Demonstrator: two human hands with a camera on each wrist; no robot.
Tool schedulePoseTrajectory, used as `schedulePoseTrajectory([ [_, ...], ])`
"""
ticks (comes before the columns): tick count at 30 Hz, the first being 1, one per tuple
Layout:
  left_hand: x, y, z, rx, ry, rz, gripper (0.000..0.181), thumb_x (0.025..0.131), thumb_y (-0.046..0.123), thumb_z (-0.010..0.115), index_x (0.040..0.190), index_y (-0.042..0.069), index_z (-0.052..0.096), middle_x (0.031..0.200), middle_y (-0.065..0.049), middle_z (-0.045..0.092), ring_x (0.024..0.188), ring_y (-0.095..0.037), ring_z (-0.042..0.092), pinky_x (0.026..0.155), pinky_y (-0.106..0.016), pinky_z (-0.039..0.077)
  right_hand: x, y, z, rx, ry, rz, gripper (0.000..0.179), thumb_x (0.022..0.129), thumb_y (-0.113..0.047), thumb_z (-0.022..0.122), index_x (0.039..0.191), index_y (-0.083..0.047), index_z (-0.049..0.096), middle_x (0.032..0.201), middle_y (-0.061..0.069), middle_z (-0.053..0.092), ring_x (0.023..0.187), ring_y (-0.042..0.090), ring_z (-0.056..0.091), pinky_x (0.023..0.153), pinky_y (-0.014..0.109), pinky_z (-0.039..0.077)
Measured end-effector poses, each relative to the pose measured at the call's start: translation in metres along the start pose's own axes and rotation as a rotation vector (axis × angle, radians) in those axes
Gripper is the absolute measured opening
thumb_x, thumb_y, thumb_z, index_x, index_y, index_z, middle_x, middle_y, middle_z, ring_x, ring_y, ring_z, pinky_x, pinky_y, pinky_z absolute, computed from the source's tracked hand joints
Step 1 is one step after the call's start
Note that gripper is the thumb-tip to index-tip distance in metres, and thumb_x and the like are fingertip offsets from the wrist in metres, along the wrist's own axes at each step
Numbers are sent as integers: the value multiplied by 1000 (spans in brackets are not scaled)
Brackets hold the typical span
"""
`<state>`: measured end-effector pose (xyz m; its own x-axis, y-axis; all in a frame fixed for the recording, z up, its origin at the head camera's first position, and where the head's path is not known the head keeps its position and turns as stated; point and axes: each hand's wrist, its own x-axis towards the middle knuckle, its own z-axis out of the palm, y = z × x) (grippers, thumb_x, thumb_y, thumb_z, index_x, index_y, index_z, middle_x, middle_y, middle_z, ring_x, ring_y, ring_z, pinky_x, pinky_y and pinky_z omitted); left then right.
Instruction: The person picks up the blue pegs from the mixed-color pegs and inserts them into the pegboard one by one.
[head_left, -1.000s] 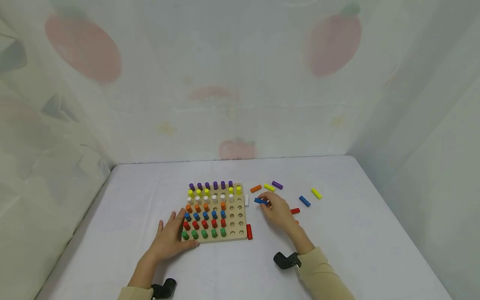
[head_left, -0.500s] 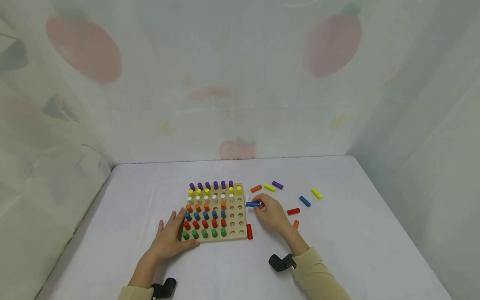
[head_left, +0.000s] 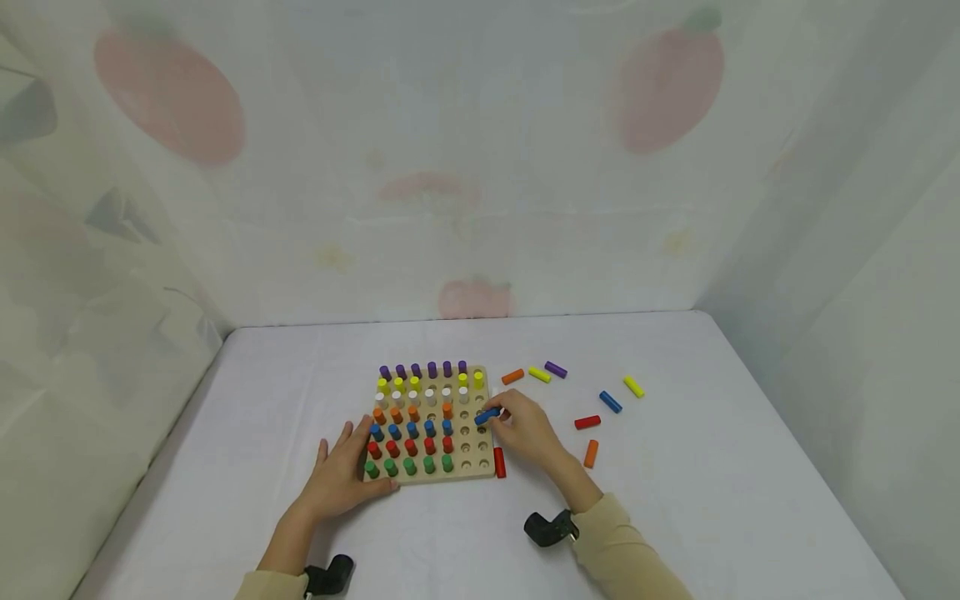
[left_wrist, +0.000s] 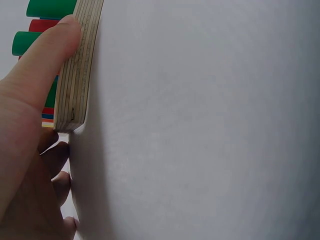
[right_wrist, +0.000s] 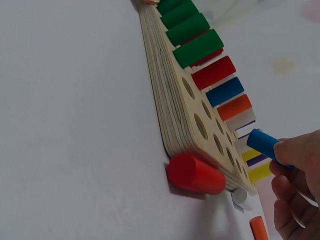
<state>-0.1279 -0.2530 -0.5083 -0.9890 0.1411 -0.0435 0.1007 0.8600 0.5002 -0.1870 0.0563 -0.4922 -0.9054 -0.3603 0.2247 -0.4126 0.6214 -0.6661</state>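
A wooden pegboard [head_left: 474,472] lies on the table, with rows of purple, yellow, white, orange, blue, red and green pegs standing in it. Its right-hand columns show bare holes. My left hand [head_left: 339,481] rests against the board's near left corner, fingers spread along the left side. In the left wrist view the thumb [left_wrist: 55,45] presses the plywood edge. My right hand [head_left: 527,429] pinches a blue peg [head_left: 487,416] between thumb and fingertips, tilted over the board's right-hand holes. In the right wrist view, that blue peg [right_wrist: 263,143] points away from the fingertips, above the board.
Loose pegs lie right of the board: a red peg [head_left: 499,462] against its edge, a white peg [right_wrist: 242,198] beside it, and farther off an orange peg [head_left: 591,453], another red peg [head_left: 587,422], a blue peg [head_left: 611,402] and several others.
My right hand has moved left with the blue peg, from the table beside the board to over its right-hand holes. The peg has turned to slant downward. My left hand has stayed put.
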Motion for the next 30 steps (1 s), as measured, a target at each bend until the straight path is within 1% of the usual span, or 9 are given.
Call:
schedulePoseTrajectory([
  [5, -1, 0, 0, -3, 6, 14, 114, 60, 60, 75, 146, 5, 24, 148, -18, 29, 137, -43, 16, 103, -68, 1, 2, -3, 5, 0, -6, -38, 18, 85, -10, 63, 103, -14, 66, 92, -4, 58, 82, 8, 55, 70, 19, 49],
  [9, -1, -1, 0, 3, 4, 10, 115, 60, 62, 75, 146, 5, 23, 148, -18, 29, 137, -43, 16, 103, -68, 1, 4, -5, 8, -9, -3, -62, 21, 86, -9, 61, 106, -13, 66, 91, -3, 58, 82, 6, 55, 69, 19, 50],
  [14, -1, -1, 1, 9, 12, 14, 114, 60, 63, 74, 145, 5, 24, 147, -18, 30, 137, -43, 17, 103, -68, 2, 5, -9, 12, 12, -29, -54, 22, 86, -8, 60, 107, -13, 67, 94, 2, 58, 82, 6, 55, 70, 18, 49],
  [18, -2, 0, 1, 10, 23, 23, 114, 60, 62, 74, 145, 4, 25, 147, -19, 30, 136, -43, 18, 103, -69, 2, 6, -12, 15, 18, -47, -46, 23, 86, -8, 60, 109, -13, 64, 97, 4, 58, 82, 6, 53, 71, 18, 49],
  [21, -2, 0, 1, 10, 18, 20, 114, 60, 62, 74, 145, 4, 24, 148, -19, 29, 137, -43, 17, 103, -68, 2, 6, -14, 18, -1, -40, -43, 24, 86, -9, 61, 110, -13, 60, 99, 2, 59, 83, 6, 53, 73, 19, 50],
  [24, -2, 0, 1, 9, 15, 16, 114, 60, 61, 75, 146, 5, 24, 148, -18, 29, 137, -43, 17, 103, -68, 2, 6, -16, 20, -8, -24, -47, 22, 86, -9, 62, 107, -12, 56, 100, 1, 60, 84, 6, 54, 73, 19, 50],
  [30, -1, -1, 2, 12, 15, 13, 114, 60, 61, 75, 146, 6, 24, 148, -18, 29, 137, -43, 17, 103, -68, 2, 5, -16, 22, -9, -3, -74, 19, 85, -8, 64, 102, -12, 57, 97, 0, 60, 82, 6, 53, 72, 17, 49],
])
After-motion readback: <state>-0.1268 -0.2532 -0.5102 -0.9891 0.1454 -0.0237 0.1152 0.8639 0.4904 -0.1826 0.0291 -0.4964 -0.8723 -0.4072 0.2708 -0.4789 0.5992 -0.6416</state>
